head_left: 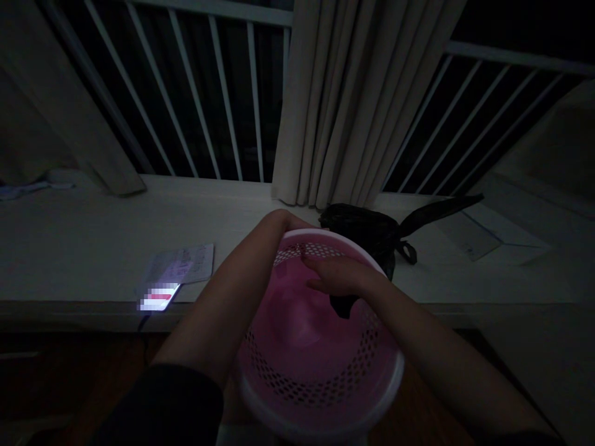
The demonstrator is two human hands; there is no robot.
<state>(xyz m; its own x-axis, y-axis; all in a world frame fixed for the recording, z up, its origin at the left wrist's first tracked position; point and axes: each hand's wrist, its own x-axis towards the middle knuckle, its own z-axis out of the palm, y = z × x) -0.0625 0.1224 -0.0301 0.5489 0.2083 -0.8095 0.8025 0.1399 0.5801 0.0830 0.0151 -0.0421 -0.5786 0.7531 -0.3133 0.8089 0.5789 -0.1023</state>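
Observation:
A pink plastic basket [307, 406] with perforated sides is tilted towards me. My left hand [302, 222] reaches around its far side and holds it at the outer rim; most of its fingers are hidden behind the basket. My right hand [337, 275] is inside the basket near the far wall, with fingers stretched out and apart. Just below that hand is a small black piece [343, 306], perhaps fabric; whether it touches the hand I cannot tell. The dim light blurs the basket's bottom.
A white ledge [116, 229] runs beneath the barred window, with a curtain [320, 111] hanging to it. A tied black plastic bag [362, 226] sits behind the basket. At left, a lit phone [160, 298] with a cable lies by a written paper [198, 263]. A pale box [493, 238] stands right.

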